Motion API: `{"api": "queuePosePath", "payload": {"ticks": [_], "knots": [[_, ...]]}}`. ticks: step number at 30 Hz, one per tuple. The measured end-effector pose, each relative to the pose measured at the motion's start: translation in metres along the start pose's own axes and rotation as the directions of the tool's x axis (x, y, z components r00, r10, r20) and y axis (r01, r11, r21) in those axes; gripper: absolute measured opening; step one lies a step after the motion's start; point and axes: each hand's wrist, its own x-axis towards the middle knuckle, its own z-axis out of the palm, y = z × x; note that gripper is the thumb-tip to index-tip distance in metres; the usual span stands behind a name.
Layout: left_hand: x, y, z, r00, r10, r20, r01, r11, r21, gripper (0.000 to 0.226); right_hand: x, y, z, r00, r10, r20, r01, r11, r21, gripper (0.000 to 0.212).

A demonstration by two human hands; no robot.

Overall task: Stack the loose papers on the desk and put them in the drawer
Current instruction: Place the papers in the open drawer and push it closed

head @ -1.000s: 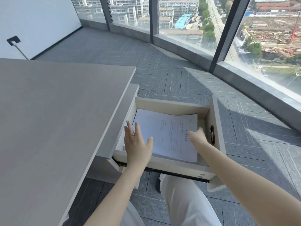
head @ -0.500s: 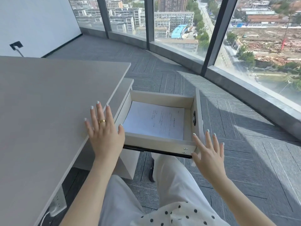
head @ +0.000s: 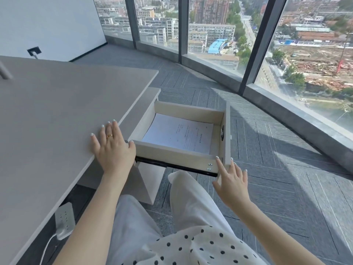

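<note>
A stack of white printed papers [head: 179,134] lies flat inside the open light-wood drawer [head: 172,155], which sticks out from under the grey desk [head: 57,115]. My left hand [head: 112,148] rests palm down on the desk's near edge, fingers spread, a gold ring on one finger, thumb beside the drawer's near-left corner. My right hand [head: 232,180] is open with fingers apart at the drawer's front right corner; its fingertips touch or nearly touch the front panel [head: 227,138]. Neither hand holds anything.
Grey carpet tiles [head: 277,169] cover the floor to the right. A curved wall of tall windows [head: 219,35] runs behind the drawer. Under the desk hangs a white power strip [head: 65,219] with a cable. My legs in white trousers [head: 191,203] are below the drawer.
Both hands left the papers in the drawer. The left hand moved onto the desk edge. The right hand pulled back, then rose to the drawer's front right corner.
</note>
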Motion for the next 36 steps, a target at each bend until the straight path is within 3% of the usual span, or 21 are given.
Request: {"api": "queuePosePath", "payload": {"ticks": [10, 16, 26, 30, 36], "knots": [[0.000, -0.004, -0.001, 1.000, 0.015, -0.018, -0.016, 1.000, -0.006, 0.067, 0.005, -0.035, 0.007, 0.996, -0.082, 0.031, 0.081, 0.996, 0.037, 0.079], [0.000, -0.006, -0.001, 0.999, 0.037, -0.013, -0.037, 0.999, 0.013, 0.065, 0.012, -0.063, 0.016, 0.988, -0.146, -0.055, 0.153, 0.977, 0.147, 0.092], [0.000, -0.008, 0.001, 0.998, 0.054, 0.012, -0.055, 0.997, 0.057, 0.064, 0.025, -0.107, 0.029, 0.966, -0.259, -0.010, 0.258, 0.954, 0.153, 0.080], [0.000, -0.009, 0.000, 0.998, 0.065, 0.002, -0.065, 0.994, 0.084, 0.061, 0.031, -0.116, 0.035, 0.941, -0.338, 0.015, 0.333, 0.931, 0.150, 0.081], [0.006, -0.010, -0.012, 0.991, 0.067, 0.118, -0.073, 0.996, 0.043, 0.059, 0.044, -0.130, 0.044, 0.880, -0.473, 0.051, 0.457, 0.870, 0.184, 0.084]]}}
